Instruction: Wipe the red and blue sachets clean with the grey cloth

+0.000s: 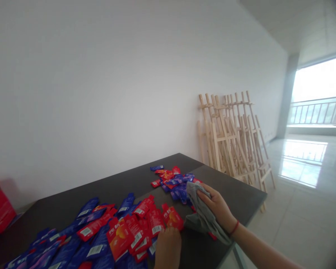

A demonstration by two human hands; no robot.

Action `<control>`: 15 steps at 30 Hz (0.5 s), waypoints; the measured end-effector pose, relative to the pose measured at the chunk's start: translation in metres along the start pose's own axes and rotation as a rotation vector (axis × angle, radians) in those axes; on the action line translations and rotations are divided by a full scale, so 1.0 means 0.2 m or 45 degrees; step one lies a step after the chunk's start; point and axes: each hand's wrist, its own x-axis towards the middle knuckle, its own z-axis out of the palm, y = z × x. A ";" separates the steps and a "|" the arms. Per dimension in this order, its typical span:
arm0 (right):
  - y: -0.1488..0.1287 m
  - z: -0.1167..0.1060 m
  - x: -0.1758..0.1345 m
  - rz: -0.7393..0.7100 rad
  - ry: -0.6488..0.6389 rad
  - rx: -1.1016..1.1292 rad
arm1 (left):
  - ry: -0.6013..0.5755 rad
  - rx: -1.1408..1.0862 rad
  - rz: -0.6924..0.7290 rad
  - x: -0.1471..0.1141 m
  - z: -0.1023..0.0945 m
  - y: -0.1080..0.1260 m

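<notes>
My right hand [217, 209], a red cord around its wrist, grips a crumpled grey cloth [203, 215]. The cloth hangs over the dark tabletop [229, 186] and partly covers red pouches under it. At the bottom edge, my left hand [168, 246] has its fingers curled against the lower end of a red pouch [172, 218]; the fingertips are mostly hidden. Left of it spreads a big heap of red pouches [120, 237] and blue pouches [96, 248] with white barcode labels. A smaller mixed heap of blue pouches [180, 186] lies beyond the cloth.
Several wooden easels [226, 138] lean against the white wall [114, 93] past the table's far right corner. An open red box [0, 211] stands at the far left. Shiny floor tiles [296, 201] stretch right towards a window [320, 89] with a railing.
</notes>
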 end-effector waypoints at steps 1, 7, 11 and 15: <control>-0.01 0.01 0.00 -0.023 -0.016 -0.022 | -0.001 0.008 0.011 -0.02 0.01 -0.01; 0.09 0.15 0.00 0.094 -0.126 0.006 | 0.256 -0.023 -0.042 0.02 0.08 -0.01; 0.14 0.17 0.02 0.167 -0.140 0.078 | 0.209 -0.007 0.023 0.09 0.12 -0.02; 0.15 0.14 0.02 0.125 -0.192 -0.081 | 0.202 0.007 0.112 0.03 0.20 0.00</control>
